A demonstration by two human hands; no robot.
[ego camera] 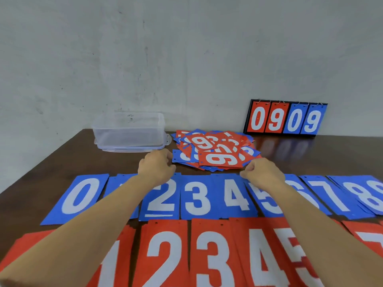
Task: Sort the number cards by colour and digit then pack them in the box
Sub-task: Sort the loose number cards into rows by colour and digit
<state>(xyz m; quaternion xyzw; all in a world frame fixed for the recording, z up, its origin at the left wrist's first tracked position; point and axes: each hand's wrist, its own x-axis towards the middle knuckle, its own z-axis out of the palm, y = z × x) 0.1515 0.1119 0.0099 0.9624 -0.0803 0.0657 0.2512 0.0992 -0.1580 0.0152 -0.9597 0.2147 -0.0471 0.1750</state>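
A loose heap of red and blue number cards [215, 151] lies at mid-table. In front of it runs a row of blue cards [196, 199], digits 0 to 8, and nearer me a row of red cards [209, 253] showing 1 to 5 and a 7. The clear plastic box [129, 131] stands empty at the back left. My left hand [156, 166] hovers with curled fingers at the heap's left edge, holding nothing I can see. My right hand [262, 172] has its fingers curled at the heap's front right corner; whether it touches a card is unclear.
A black flip scoreboard [285, 118] reading 0909 leans against the grey wall at the back right. The box stands on its lid [167, 140]. The brown table [72, 160] shows bare wood at the left and back right.
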